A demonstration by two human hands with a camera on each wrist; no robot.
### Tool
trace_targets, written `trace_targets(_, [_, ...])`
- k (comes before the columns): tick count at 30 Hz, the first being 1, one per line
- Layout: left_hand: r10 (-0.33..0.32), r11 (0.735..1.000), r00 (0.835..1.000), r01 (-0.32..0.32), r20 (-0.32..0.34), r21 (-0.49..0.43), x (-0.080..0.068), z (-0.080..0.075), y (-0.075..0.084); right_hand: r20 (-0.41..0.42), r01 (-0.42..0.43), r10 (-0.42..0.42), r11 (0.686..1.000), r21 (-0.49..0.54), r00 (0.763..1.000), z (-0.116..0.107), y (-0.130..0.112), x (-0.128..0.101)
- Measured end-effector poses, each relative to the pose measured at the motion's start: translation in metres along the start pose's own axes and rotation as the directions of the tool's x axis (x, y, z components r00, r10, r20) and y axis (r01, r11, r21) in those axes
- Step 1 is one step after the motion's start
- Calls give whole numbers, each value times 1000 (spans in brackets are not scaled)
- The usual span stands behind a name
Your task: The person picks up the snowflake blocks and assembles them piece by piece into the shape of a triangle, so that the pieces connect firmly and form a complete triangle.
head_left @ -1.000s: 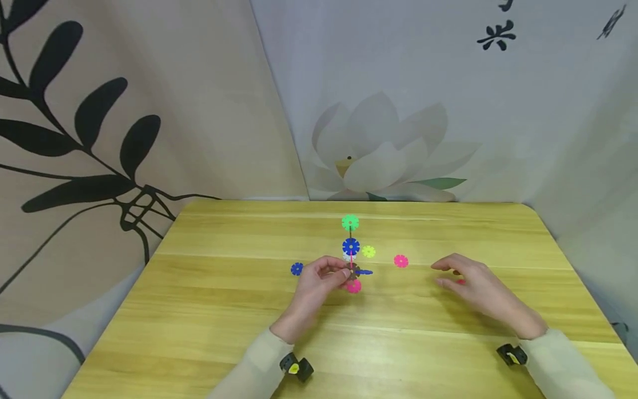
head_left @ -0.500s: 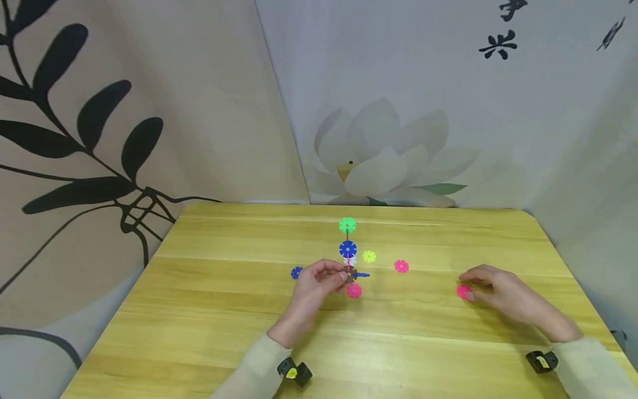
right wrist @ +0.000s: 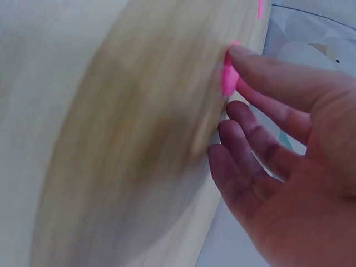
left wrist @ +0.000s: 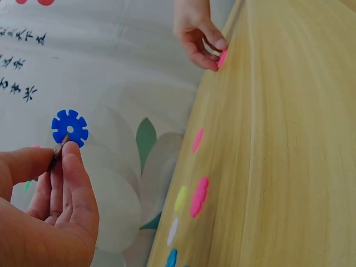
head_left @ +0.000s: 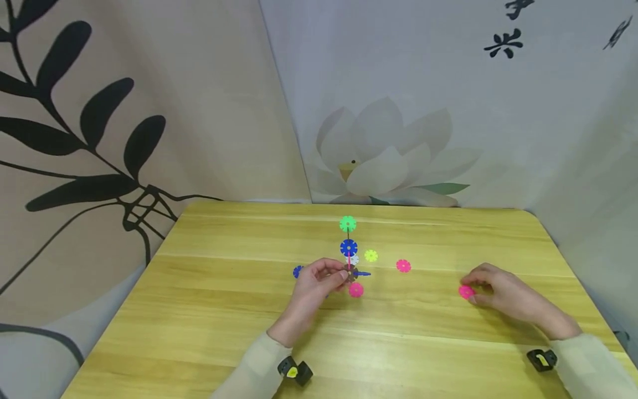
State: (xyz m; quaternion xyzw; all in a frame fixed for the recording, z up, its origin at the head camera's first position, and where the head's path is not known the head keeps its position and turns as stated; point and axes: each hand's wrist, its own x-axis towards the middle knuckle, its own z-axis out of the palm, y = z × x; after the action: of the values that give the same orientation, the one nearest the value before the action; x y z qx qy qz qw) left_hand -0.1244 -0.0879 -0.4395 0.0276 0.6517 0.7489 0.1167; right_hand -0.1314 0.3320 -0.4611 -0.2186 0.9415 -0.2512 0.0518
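Observation:
My left hand (head_left: pixel 319 282) pinches a brown notched disc (head_left: pixel 351 274) between thumb and fingers. Joined to it is an assembly of slotted snowflake discs: a blue disc (left wrist: pixel 69 128) stands out beside the fingertips in the left wrist view, and in the head view another blue disc (head_left: pixel 349 247) and a green disc (head_left: pixel 348 224) extend beyond. At the right of the table, my right hand (head_left: pixel 508 293) pinches a loose pink disc (head_left: pixel 466 292) by its edge. The right wrist view shows the thumb on this pink disc (right wrist: pixel 230 72), with the other fingers loosely bent below.
Loose discs lie on the wooden table (head_left: pixel 423 354): a yellow one (head_left: pixel 371 255), a white one (head_left: pixel 353 259), a pink one (head_left: pixel 404 266), another pink one (head_left: pixel 356 290) near the left hand, and a blue one (head_left: pixel 297 271) partly hidden by it. A printed cloth (head_left: pixel 399 66) hangs behind.
My right hand has moved right and slightly toward me, onto the pink disc, and now pinches it. The left hand keeps its grip on the disc assembly, nearly still.

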Motion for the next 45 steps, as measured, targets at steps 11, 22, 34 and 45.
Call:
trace_targets(11, [13,1000,1000,-13,18,-13,-1,1,3,46,-86,82,992,92,996,0,-14,4])
trace_targets(22, [61,998,998,-61,4,21,-1,2,5,-77,-92,113,968,233,991,4,-57,14])
trace_targets(34, [80,994,997,-79,-7,73,-3,9,5,-140,31,33,902,430,990,18,-105,24])
trace_targets(45, [104,989,995,-104,-2,106,-5,10,3,-112,22,48,835,550,993,25,-131,37])
